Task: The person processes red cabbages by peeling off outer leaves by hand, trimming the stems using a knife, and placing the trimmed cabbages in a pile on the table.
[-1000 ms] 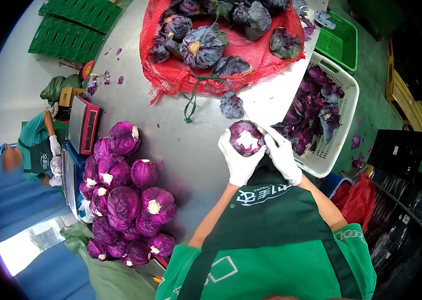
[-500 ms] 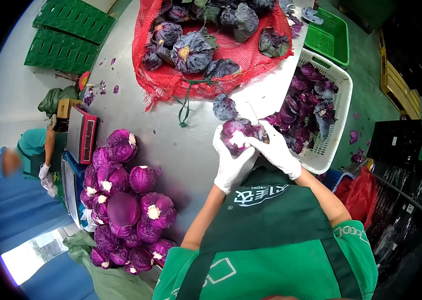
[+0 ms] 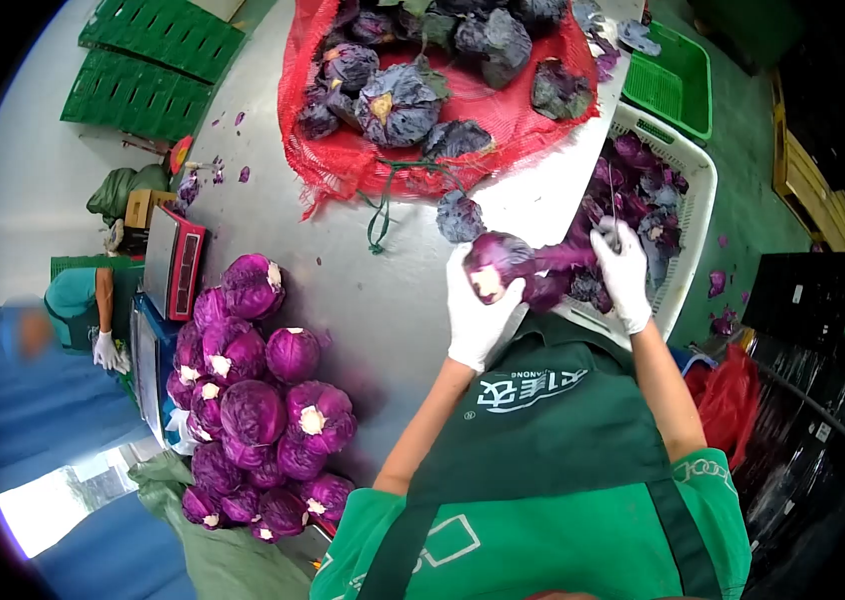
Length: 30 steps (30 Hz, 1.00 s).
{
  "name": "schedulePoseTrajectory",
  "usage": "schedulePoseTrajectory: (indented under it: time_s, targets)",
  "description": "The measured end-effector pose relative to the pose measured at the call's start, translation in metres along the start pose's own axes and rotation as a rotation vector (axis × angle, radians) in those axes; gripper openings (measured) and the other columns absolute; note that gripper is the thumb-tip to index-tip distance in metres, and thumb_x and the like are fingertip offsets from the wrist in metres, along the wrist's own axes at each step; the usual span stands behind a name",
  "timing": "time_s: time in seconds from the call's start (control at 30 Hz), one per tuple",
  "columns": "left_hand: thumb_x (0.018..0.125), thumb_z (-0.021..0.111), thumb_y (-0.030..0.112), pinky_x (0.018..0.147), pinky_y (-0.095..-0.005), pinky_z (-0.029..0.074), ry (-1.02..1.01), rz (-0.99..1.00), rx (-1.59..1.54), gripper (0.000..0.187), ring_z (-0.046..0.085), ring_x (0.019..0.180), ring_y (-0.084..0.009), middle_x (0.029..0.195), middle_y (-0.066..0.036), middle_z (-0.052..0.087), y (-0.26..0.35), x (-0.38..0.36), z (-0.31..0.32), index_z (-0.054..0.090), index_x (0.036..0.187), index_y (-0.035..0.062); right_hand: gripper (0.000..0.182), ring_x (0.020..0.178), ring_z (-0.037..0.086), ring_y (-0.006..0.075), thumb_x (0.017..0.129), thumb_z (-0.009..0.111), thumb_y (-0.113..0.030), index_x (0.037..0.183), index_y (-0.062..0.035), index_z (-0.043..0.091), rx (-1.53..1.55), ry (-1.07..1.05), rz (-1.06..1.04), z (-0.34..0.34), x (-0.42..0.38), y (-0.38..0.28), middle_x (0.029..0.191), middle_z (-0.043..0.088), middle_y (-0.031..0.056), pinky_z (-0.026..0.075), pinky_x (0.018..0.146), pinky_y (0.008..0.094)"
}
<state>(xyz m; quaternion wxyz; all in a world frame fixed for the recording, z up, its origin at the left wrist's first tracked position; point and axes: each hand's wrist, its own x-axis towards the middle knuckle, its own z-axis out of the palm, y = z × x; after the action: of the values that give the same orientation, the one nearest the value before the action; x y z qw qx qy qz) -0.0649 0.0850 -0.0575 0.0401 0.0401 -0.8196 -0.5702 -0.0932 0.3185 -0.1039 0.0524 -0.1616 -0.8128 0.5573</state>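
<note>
My left hand, in a white glove, holds a red cabbage with its pale cut stem facing left. To its right, my gloved right hand is closed around a thin knife whose blade points up, over the edge of a white basket of purple leaves. Loose purple leaf stretches between the cabbage and my right hand, partly blurred. A dark outer leaf lies on the metal table just above the cabbage.
A red mesh bag of untrimmed cabbages lies at the top of the table. Peeled cabbages are heaped at left near a red scale. A green basket is at upper right. A co-worker stands far left.
My right hand has moved away from the cabbage, rightward to the white basket, with the knife. My left hand has shifted slightly right with the cabbage, which is turned. The co-worker's hand is lower.
</note>
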Motion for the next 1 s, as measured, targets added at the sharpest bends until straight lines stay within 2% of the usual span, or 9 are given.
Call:
schedulePoseTrajectory:
  time_s: [0.07, 0.13, 0.17, 0.27, 0.43, 0.47, 0.57, 0.87, 1.0]
  targets:
    - [0.072, 0.086, 0.02, 0.106, -0.0415, 0.039, -0.046, 0.096, 0.188, 0.089, 0.047, 0.124, -0.03, 0.132, -0.019, 0.046, -0.003, -0.002, 0.014, 0.036, 0.142, 0.0007, 0.039, 0.085, 0.06, 0.014, 0.099, 0.06, -0.023, 0.131, -0.0022, 0.059, -0.238, 0.013, -0.113, -0.015, 0.001, -0.048, 0.091, 0.061, 0.0049, 0.05, 0.078, 0.0281]
    - [0.071, 0.086, 0.021, 0.109, -0.0433, 0.036, -0.06, 0.22, 0.376, 0.091, 0.043, 0.129, -0.033, 0.135, -0.021, 0.043, 0.013, 0.005, 0.018, 0.036, 0.143, 0.0005, 0.037, 0.079, 0.063, 0.0245, 0.1, 0.056, -0.027, 0.13, -0.0049, 0.06, -0.237, -0.054, -0.356, -0.007, -0.008, -0.047, 0.09, 0.063, 0.0107, 0.051, 0.074, 0.0362]
    - [0.07, 0.086, 0.022, 0.109, -0.0456, 0.037, -0.124, 0.213, 0.322, 0.092, 0.041, 0.13, -0.0376, 0.14, -0.023, 0.036, 0.014, 0.009, 0.018, 0.035, 0.145, 0.0033, 0.037, 0.078, 0.065, 0.0302, 0.099, 0.054, -0.028, 0.129, -0.0061, 0.06, -0.207, -0.195, -0.272, -0.006, -0.021, -0.06, 0.089, 0.063, 0.014, 0.052, 0.07, 0.0395]
    - [0.067, 0.087, 0.024, 0.107, -0.0484, 0.038, -0.215, 0.093, 0.117, 0.1, 0.038, 0.129, -0.0421, 0.142, -0.025, 0.031, 0.017, 0.017, 0.018, 0.03, 0.147, 0.0034, 0.034, 0.075, 0.064, 0.0309, 0.099, 0.053, -0.026, 0.128, -0.0079, 0.06, -0.319, -0.239, -0.255, -0.002, -0.039, -0.068, 0.088, 0.062, 0.0126, 0.052, 0.064, 0.0373]
    - [0.064, 0.087, 0.03, 0.107, -0.0493, 0.036, -0.17, 0.181, 0.289, 0.107, 0.039, 0.127, -0.0419, 0.138, -0.026, 0.034, 0.002, 0.021, 0.025, 0.026, 0.146, -0.0022, 0.056, 0.064, 0.063, 0.0276, 0.099, 0.051, -0.03, 0.149, -0.0079, 0.038, -0.563, -0.348, -0.432, 0.002, -0.056, -0.082, 0.079, 0.061, 0.0123, 0.05, 0.055, 0.0385]
    - [0.063, 0.086, 0.03, 0.107, -0.0496, 0.036, -0.203, 0.06, 0.139, 0.107, 0.039, 0.126, -0.0422, 0.137, -0.026, 0.035, 0.0, 0.022, 0.028, 0.027, 0.145, -0.0033, 0.06, 0.06, 0.063, 0.0271, 0.1, 0.05, -0.031, 0.152, -0.0078, 0.033, -0.586, -0.371, -0.422, 0.004, -0.056, -0.083, 0.075, 0.061, 0.0127, 0.05, 0.053, 0.0392]
    - [0.062, 0.085, 0.029, 0.106, -0.0497, 0.036, -0.234, -0.082, -0.064, 0.103, 0.04, 0.124, -0.0428, 0.134, -0.027, 0.037, -0.001, 0.025, 0.032, 0.029, 0.142, -0.0046, 0.059, 0.057, 0.063, 0.0274, 0.1, 0.049, -0.033, 0.151, -0.0072, 0.035, -0.568, -0.366, -0.408, 0.008, -0.051, -0.076, 0.073, 0.062, 0.0128, 0.05, 0.052, 0.0393]
    - [0.063, 0.084, 0.029, 0.102, -0.0499, 0.039, -0.292, 0.04, 0.26, 0.105, 0.041, 0.121, -0.0425, 0.13, -0.027, 0.041, 0.009, 0.038, 0.028, 0.027, 0.144, -0.0053, 0.054, 0.059, 0.065, 0.0261, 0.099, 0.049, -0.036, 0.15, -0.0162, 0.041, -0.559, -0.263, -0.435, 0.017, -0.037, -0.065, 0.074, 0.064, 0.0122, 0.051, 0.053, 0.0394]
    - [0.064, 0.085, 0.028, 0.105, -0.0493, 0.037, -0.267, 0.163, 0.381, 0.104, 0.038, 0.125, -0.0433, 0.136, -0.028, 0.035, 0.017, 0.025, 0.029, 0.027, 0.144, -0.0054, 0.045, 0.068, 0.067, 0.0312, 0.101, 0.048, -0.035, 0.14, -0.0144, 0.051, -0.465, -0.178, -0.173, 0.012, -0.018, -0.056, 0.088, 0.069, 0.0148, 0.053, 0.058, 0.0411]
